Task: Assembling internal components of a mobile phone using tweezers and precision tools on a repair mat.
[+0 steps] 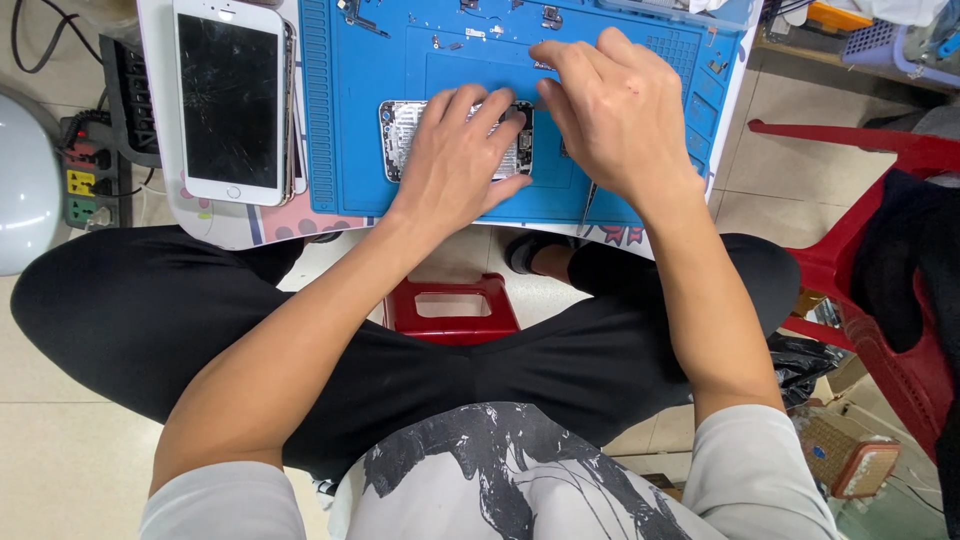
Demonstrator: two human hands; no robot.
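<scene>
An opened phone body point(398, 135) with bare metal insides lies on a blue work mat point(345, 110). My left hand point(455, 160) rests flat on top of it, fingers spread, holding it down. My right hand point(610, 110) hovers just right of the phone, fingers curled toward its upper right corner; whether it pinches a small part is hidden. A thin tweezer-like tool point(588, 205) pokes out below my right hand. A white phone screen panel point(228, 100) with a cracked dark glass lies to the left of the mat.
Small screws and metal bits point(550, 15) lie along the mat's far edge. A power strip point(85, 180) sits on the floor at left. A red stool point(455, 310) shows between my knees, a red plastic chair point(870, 250) stands at right.
</scene>
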